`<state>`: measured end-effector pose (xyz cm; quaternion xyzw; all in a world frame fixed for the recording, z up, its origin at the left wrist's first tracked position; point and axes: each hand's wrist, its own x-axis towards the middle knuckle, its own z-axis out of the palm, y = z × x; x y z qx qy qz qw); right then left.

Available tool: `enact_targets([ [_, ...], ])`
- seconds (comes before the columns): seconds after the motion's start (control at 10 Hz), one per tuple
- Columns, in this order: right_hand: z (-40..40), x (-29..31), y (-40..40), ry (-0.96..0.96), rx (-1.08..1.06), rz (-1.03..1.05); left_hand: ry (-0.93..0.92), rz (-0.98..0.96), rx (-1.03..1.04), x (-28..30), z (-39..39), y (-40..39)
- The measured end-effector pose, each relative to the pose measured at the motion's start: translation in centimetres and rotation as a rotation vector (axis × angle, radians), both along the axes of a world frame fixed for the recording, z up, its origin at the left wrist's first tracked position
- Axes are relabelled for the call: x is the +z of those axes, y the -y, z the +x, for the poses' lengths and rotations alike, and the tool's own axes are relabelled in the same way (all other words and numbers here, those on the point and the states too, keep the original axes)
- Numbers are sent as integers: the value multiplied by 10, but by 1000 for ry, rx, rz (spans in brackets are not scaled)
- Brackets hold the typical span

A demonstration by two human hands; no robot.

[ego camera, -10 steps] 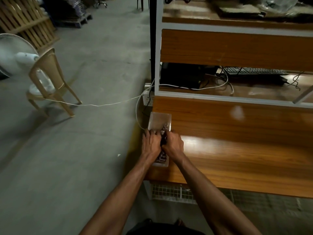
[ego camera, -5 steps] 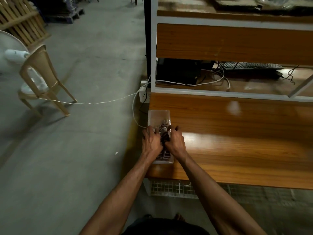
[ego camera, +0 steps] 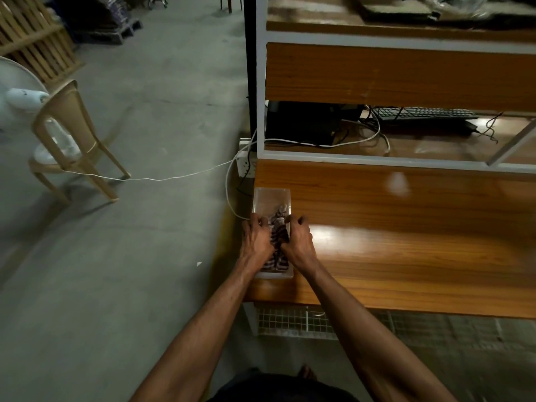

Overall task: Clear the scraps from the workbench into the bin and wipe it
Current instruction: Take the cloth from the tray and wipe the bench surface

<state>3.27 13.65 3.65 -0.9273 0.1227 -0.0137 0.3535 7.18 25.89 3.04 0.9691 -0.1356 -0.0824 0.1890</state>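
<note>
one clear bin (ego camera: pixel 271 198) on the tabletop (ego camera: pixel 406 256), left hand (ego camera: pixel 256 239) and right hand (ego camera: pixel 298 242) both gripping one striped cloth (ego camera: pixel 279 239) inside it

At the left of the frame you have a tan plastic chair (ego camera: pixel 72 140) on the concrete floor (ego camera: pixel 145 256), with a white fan (ego camera: pixel 20 97) behind it. A white cable (ego camera: pixel 174 177) runs from the chair to a power strip (ego camera: pixel 246 158) at centre. Wooden pallets (ego camera: pixel 32 44) stand upper left. Upper right, a black keyboard (ego camera: pixel 423 114) lies on the shelf (ego camera: pixel 406 149).
</note>
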Motion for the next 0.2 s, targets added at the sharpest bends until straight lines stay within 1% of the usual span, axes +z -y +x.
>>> enact_targets([
  [0.1,1,3,0,-3,-19,37,6,3,-42,-3,2,-7],
  [0.2,-5,6,0,17,-44,117,28,14,-59,-7,0,-14],
])
